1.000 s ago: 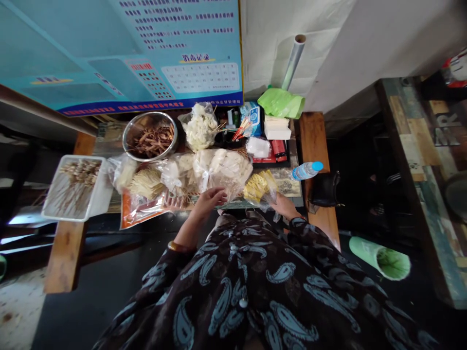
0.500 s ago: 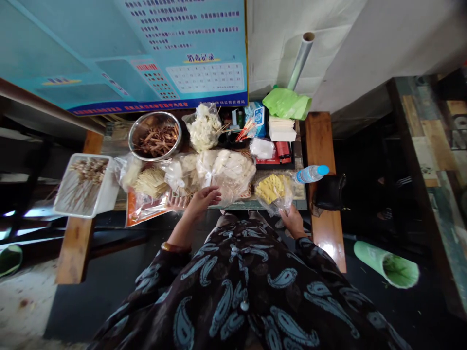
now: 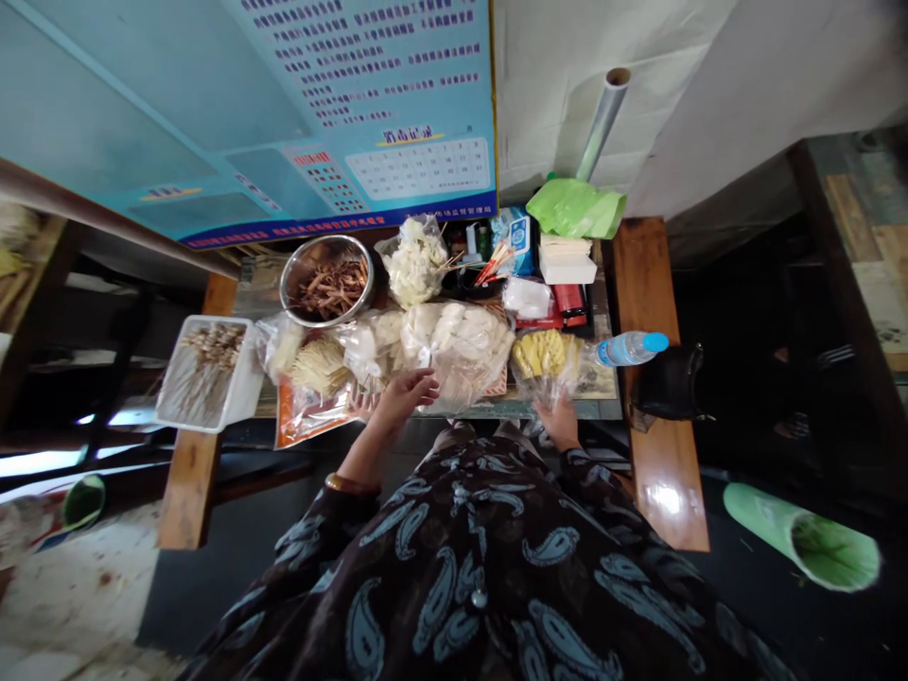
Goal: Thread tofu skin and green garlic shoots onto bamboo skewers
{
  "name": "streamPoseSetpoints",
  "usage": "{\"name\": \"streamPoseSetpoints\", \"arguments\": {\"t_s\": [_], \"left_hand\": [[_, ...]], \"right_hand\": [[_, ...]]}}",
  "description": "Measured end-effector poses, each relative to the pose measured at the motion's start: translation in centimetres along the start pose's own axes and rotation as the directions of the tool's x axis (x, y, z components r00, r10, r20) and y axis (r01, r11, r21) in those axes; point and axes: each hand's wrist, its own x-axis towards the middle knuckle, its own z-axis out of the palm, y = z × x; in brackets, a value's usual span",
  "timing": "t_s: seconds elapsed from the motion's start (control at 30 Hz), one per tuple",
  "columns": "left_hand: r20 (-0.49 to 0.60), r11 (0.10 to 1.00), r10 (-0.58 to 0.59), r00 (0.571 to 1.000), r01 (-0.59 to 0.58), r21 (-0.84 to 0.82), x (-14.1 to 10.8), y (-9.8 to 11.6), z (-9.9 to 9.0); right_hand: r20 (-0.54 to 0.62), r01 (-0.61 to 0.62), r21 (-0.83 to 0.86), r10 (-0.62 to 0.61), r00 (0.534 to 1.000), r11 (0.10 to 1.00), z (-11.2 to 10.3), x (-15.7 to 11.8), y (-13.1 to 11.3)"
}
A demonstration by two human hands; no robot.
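Note:
My right hand [image 3: 560,424] is closed on the gathered lower end of a clear plastic bag of yellow food pieces [image 3: 546,354], which lies at the table's front edge. My left hand [image 3: 406,397] hovers palm inward with loosely bent fingers, and nothing shows in it. Just beyond its fingertips lies a large clear bag of pale, flat food [image 3: 468,331]. To the left of that hand are a bundle of thin pale sticks or strands [image 3: 321,367] and an orange-edged clear packet [image 3: 302,416].
At the back stand a steel bowl of brown strips [image 3: 327,279] and a bag of whitish pieces [image 3: 415,263]. A white tub of skewers [image 3: 209,369] is at the left. A water bottle [image 3: 630,348] lies on the right, near a black bag [image 3: 667,380] on the bench.
The whole scene has shifted right in view as my head turned left. My right hand has come slightly inward with the bag of yellow pieces; my left hand stays near the large bag.

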Motion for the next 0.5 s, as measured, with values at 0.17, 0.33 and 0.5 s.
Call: {"name": "streamPoseSetpoints", "arguments": {"t_s": [0.17, 0.33, 0.5], "left_hand": [[-0.156, 0.991, 0.133, 0.979, -0.128, 0.041, 1.6, -0.7, -2.8], [-0.299, 0.92, 0.336, 0.893, -0.244, 0.306, 5.5, -2.3, -4.7], [-0.265, 0.875, 0.348, 0.899, -0.21, 0.436, 10.1, -4.4, -4.4]], "right_hand": [[-0.115, 0.123, -0.007, -0.123, 0.986, 0.992, -4.1, -1.6, 1.3], [-0.186, 0.342, 0.241, -0.302, 0.935, 0.908, -5.5, -2.1, -3.7], [-0.077, 0.295, 0.512, -0.299, 0.951, 0.807, -1.8, -1.0, -11.7]]}}
